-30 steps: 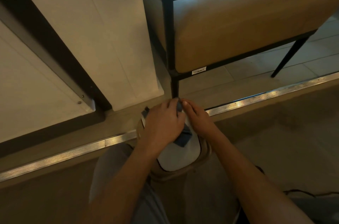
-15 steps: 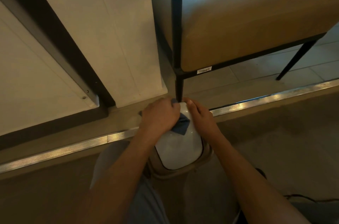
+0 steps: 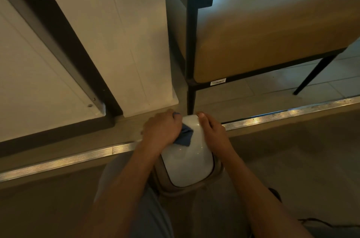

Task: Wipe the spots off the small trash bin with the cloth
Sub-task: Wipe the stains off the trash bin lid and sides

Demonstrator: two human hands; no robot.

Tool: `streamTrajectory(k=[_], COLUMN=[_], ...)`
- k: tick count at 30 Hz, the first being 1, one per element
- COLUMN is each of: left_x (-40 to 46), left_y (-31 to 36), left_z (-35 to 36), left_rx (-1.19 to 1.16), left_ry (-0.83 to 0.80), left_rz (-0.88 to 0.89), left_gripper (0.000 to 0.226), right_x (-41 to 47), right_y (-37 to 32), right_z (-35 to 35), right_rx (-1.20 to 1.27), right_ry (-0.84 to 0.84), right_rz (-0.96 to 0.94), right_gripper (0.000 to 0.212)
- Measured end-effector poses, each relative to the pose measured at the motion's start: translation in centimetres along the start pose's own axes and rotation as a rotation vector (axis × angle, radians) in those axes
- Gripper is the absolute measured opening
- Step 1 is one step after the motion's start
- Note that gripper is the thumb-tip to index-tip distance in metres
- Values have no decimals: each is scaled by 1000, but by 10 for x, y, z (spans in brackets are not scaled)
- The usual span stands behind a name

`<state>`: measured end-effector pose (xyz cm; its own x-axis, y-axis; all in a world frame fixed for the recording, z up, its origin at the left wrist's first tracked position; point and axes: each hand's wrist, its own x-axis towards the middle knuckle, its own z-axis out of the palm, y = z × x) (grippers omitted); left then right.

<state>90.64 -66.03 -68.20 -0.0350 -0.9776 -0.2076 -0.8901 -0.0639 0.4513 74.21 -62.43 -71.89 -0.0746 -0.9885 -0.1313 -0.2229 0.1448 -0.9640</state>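
Glossy white bin (image 3: 188, 161) with rounded corners and a thin dark seam, seated in a tan rim, low between the knees on the floor. Dark blue cloth (image 3: 184, 136), soft and creased, pressed on the bin's upper left. Left hand (image 3: 162, 130) knuckles-up, fingers curled over the cloth. Right hand (image 3: 211, 132) laid along the bin's right edge, fingers straight, touching it. Ribbed metal strip (image 3: 78, 157) crossing behind. Tan padded chair (image 3: 263, 43) on 2 visible black legs beyond.
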Motion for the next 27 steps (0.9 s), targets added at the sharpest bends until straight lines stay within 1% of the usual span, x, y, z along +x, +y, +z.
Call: streamTrajectory(k=[1,2,5,7,10,12,15,17,18,19,21,24,25,27], left_x=[5,6,-25,-40,-52,-52,-25,-9,-6,-6,-24,-51,-58,-67], left_y=[12,22,29,5,-42,-52,-29,0,12,22,31,3,-12,-42], left_z=[4,10,27,27,21,9,1,1,5,12,24,30,31,28], left_rx=[27,72,142,115,-1,-77,-48,26,40,62,91,44,18,-71], left_ry=[-7,16,174,207,271,248,155,107,93,100,197,277,308,344], left_rz=[-7,35,316,411,388,274,76,32,41,86,233,390,398,344], left_gripper=[39,39,42,46,50,47,37,39,40,40,39,43,45,47], right_x=[0,0,2,2,2,1,2,4,4,5,5,4,3,2], right_y=[-1,-2,1,3,4,5,6,6,6,6,7,5,5,5], right_z=[1,1,1,1,2,1,2,3,3,4,4,3,3,2], right_rx=[7,16,25,9,2,0,4,-9,-7,6,25,-16,-28,-37], right_ry=[4,5,-7,7,-11,-17,-11,3,6,0,-12,4,3,-1], right_rz=[-16,-34,-61,-61,-15,3,7,-16,-33,-48,-65,-58,-45,-15], right_gripper=[18,18,21,22,32,39,40,36,33,29,25,24,25,30])
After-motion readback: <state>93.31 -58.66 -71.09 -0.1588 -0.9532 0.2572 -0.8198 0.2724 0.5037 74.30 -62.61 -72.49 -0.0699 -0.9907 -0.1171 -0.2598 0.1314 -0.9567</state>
